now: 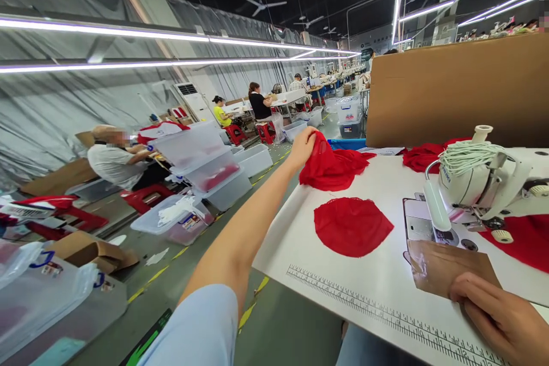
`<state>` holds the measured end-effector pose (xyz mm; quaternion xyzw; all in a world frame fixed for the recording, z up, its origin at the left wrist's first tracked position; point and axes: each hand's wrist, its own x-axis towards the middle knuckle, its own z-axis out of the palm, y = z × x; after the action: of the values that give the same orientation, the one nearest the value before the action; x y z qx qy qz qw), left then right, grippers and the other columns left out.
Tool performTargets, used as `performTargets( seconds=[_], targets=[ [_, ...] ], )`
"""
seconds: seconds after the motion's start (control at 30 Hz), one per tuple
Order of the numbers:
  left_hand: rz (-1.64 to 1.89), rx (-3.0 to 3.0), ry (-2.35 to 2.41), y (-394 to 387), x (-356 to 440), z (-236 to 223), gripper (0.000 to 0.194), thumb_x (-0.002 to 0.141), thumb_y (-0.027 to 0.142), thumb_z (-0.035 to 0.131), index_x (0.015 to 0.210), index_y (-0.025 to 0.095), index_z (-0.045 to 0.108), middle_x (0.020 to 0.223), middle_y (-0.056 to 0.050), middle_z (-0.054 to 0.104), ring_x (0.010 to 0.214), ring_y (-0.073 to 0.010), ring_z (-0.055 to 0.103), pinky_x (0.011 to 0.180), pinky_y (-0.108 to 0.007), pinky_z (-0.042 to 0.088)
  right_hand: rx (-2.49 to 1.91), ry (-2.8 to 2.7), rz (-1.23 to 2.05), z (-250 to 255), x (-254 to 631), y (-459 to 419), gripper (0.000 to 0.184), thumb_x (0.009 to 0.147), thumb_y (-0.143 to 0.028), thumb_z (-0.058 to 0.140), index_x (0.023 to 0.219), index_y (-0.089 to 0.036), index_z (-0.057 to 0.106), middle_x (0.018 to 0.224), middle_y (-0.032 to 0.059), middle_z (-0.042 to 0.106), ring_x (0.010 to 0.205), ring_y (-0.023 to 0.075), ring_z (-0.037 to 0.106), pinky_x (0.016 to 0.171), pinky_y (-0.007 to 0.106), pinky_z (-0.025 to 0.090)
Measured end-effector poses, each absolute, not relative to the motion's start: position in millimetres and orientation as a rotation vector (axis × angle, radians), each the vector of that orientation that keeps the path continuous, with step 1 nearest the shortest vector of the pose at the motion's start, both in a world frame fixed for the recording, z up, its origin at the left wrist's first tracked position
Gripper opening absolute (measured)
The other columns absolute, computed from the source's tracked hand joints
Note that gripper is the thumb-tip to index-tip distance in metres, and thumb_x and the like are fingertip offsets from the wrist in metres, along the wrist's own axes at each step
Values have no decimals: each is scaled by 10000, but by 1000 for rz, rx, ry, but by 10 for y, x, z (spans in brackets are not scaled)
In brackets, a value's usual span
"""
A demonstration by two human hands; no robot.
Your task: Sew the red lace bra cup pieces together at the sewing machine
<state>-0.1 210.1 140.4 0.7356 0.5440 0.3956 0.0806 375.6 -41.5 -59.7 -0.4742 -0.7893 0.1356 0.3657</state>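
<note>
My left hand (pixel 302 148), arm stretched out, is closed on a bunched piece of red fabric (pixel 334 167) at the far left corner of the white sewing table (pixel 278 234). Nearer to me lies a flat, leaf-shaped red fabric piece (pixel 352 227), apart from both hands. My right hand (pixel 493 306) has its fingers curled at the edge of a flat brown sheet (pixel 448 267), just in front of the sewing machine (pixel 476 183). The fingertips are partly hidden. The machine's needle area is lit; I cannot make out the needle.
More red fabric lies behind the machine (pixel 422 157) and to its right (pixel 525 240). A ruler scale (pixel 377 306) runs along the table's front edge. A tall cardboard panel (pixel 458 88) stands behind. Plastic bins (pixel 206 168) and seated people (pixel 259 104) are at left.
</note>
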Motion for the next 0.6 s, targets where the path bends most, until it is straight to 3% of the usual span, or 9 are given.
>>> performTargets(
  seconds=[0.1,0.2,0.23,0.3,0.37,0.4,0.47,0.53,0.6],
  targets=[
    [1162,2119,1452,1781,-9,1577,191,983,272,433,966,166,591,903,-35,682,828,-171,655,740,-253,517,-1181,-2027,302,-486,3734,-432,292,1017,-419,486,872,-266,689,895,51,712,692,191,679,591,270,534],
    [991,1901,1051,1354,145,1674,210,890,371,627,923,166,597,806,-3,652,687,-135,625,639,-218,498,-1143,-2021,346,-361,3602,-441,192,989,-410,576,1051,-280,702,964,53,750,779,212,727,642,277,594],
    [895,1838,913,1202,233,1689,258,854,399,693,919,166,603,808,-1,652,675,-129,621,628,-213,494,-1125,-2012,371,-327,3511,-449,262,959,-419,636,1178,-284,683,1052,69,757,866,236,743,701,298,622],
    [746,1788,704,913,428,1704,340,833,466,762,918,171,617,829,-6,659,681,-124,623,628,-212,496,-1076,-1971,417,-284,3279,-480,616,889,-462,735,1443,-282,534,1310,129,688,1113,309,707,856,387,640],
    [704,1821,527,674,589,1718,364,867,518,748,918,177,632,858,-14,663,718,-125,629,676,-228,513,-1012,-1899,453,-272,3054,-531,793,892,-496,723,1566,-282,364,1434,159,604,1239,342,644,890,436,638],
    [709,1861,435,581,637,1726,358,892,528,724,915,181,641,873,-20,665,748,-130,634,714,-243,522,-1008,-1865,439,-272,2980,-565,760,924,-469,689,1573,-282,341,1399,152,628,1211,330,663,866,425,647],
    [681,1997,257,452,646,1729,324,950,506,661,904,185,666,902,-43,672,845,-161,648,829,-294,535,-1022,-1803,320,-271,2951,-647,527,992,-328,588,1497,-279,442,1259,122,696,1095,289,715,810,383,647],
    [516,2210,158,387,557,1668,275,1006,415,589,895,191,703,939,-76,690,995,-209,650,970,-359,507,-1038,-1770,180,-266,3070,-752,357,996,-197,516,1333,-285,592,1179,100,713,1049,269,713,821,383,615],
    [278,2458,199,358,419,1490,243,1023,279,541,907,204,742,1023,-104,702,1126,-243,622,1063,-403,457,-1036,-1856,52,-276,3245,-872,301,966,-153,505,1179,-281,675,1204,99,708,1084,283,677,869,424,567]
  ],
)
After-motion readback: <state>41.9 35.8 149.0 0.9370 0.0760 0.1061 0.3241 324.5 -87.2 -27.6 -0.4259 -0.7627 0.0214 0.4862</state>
